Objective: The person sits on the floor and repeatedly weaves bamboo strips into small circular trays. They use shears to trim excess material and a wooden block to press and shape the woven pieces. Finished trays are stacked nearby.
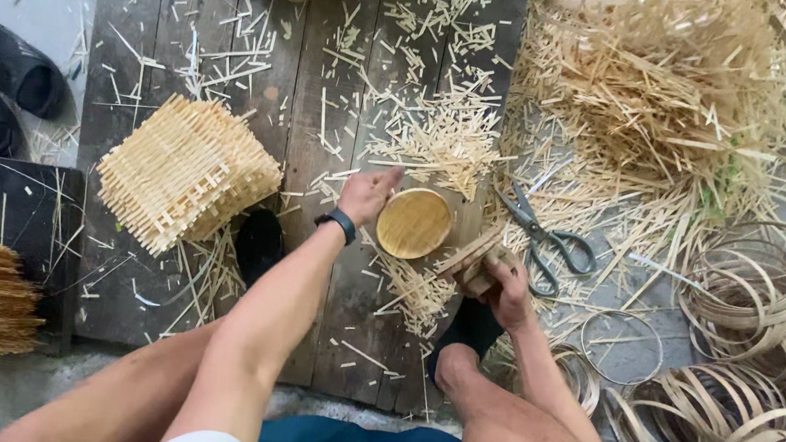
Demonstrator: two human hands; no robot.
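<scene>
**Round bamboo disc getting steadied on the boards**

While sitting low over the wooden boards, the person is keeping both hands busy close to the knees. Right hand is closing around a bundle of flat bamboo strips, probably keeping them ready. Left hand is resting half open with its fingers against the rim of the round bamboo disc, which is lying flat on the boards between the hands, likely so it isn't sliding. Scissors are lying just right of the bundle. Loose offcuts are cluttering everything. A woven mat stack is sitting left, coiled hoops right, and a big splint heap is piling up farther back.
</scene>
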